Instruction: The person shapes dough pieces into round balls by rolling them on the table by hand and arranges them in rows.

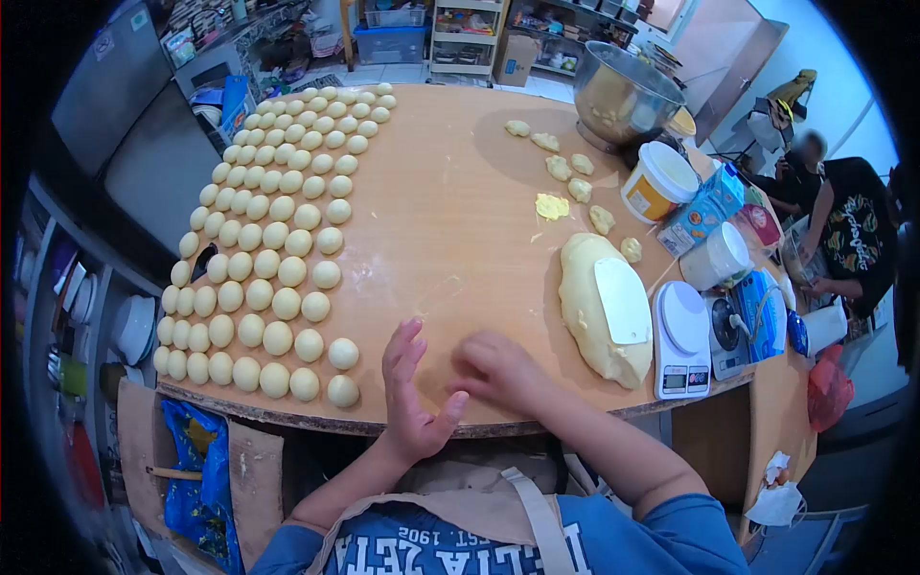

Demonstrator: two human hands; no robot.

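Note:
My left hand [414, 395] is raised at the table's front edge, palm turned inward, fingers apart, holding nothing. Just right of it, my right hand [494, 369] hovers low over the wooden table [431, 220]; its fingers are curled and blurred, and whether they hold anything is hidden. Rows of round dough balls [277, 338] cover the table's left side. To the right lies a large dough mass [585, 287] with a white flat scraper [622, 300] on top. Small dough pieces [580, 190] and a flat yellow piece [552, 206] lie beyond it.
A white digital scale [682, 331] stands right of the dough mass. Behind it are a white tub [714, 257], a lidded bucket [659, 182], a blue carton [702, 209] and a metal bowl [625, 91]. Two people [853, 220] are at the far right.

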